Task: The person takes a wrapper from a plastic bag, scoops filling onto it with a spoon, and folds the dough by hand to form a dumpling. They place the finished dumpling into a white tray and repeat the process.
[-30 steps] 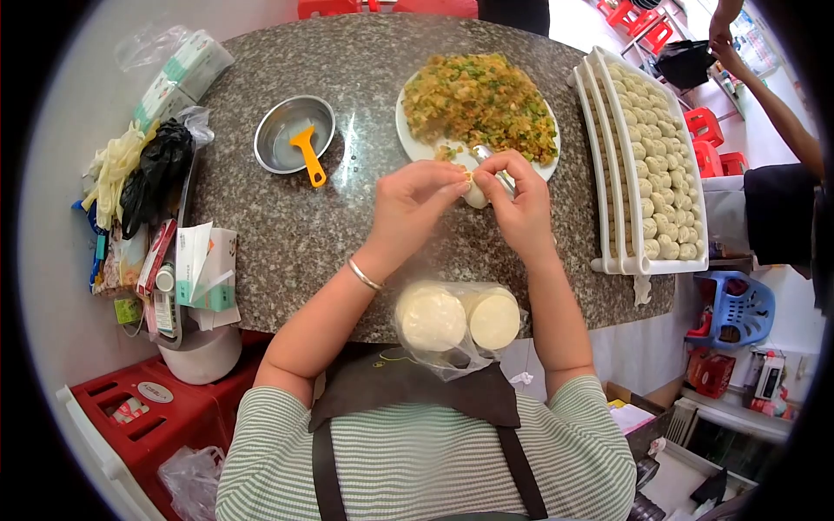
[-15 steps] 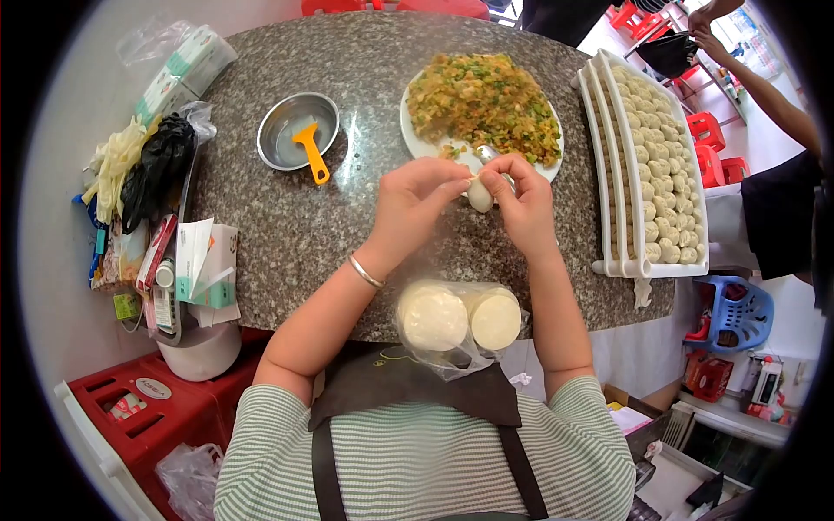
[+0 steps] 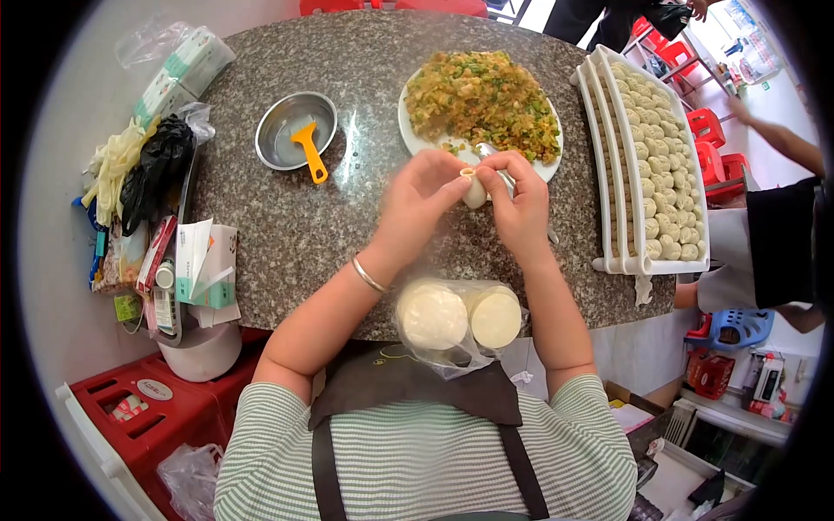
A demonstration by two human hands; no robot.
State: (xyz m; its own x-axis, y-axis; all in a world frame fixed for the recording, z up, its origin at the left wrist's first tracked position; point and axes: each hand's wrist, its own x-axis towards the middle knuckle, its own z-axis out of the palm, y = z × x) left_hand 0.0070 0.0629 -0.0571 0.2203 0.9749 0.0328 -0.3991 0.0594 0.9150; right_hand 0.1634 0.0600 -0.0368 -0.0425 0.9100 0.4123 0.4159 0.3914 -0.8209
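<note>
Both hands are closed on one small pale dumpling [image 3: 473, 193], which has a small round opening at its top. My left hand [image 3: 419, 193] pinches it from the left, and my right hand [image 3: 519, 198] from the right. Just beyond the hands is a white plate [image 3: 408, 122] heaped with chopped vegetable filling [image 3: 486, 95]. A metal utensil [image 3: 485, 151] rests at the plate's near edge, partly hidden by my right hand. Nearer my body, two stacks of round dough wrappers [image 3: 434, 318] sit in a clear plastic bag [image 3: 456, 369].
Stacked white trays [image 3: 647, 234] of pleated dumplings [image 3: 665, 174] stand at the right. A metal bowl [image 3: 271, 154] with an orange-handled scraper [image 3: 311, 154] is on the left. Tissue boxes [image 3: 207, 265] and bags line the left edge. Another person's arm [image 3: 786, 143] shows at far right.
The dumpling has turned in my fingers so its top opening shows, and both hands have shifted slightly up and left. At the right, the other person has moved, and the arm is lower.
</note>
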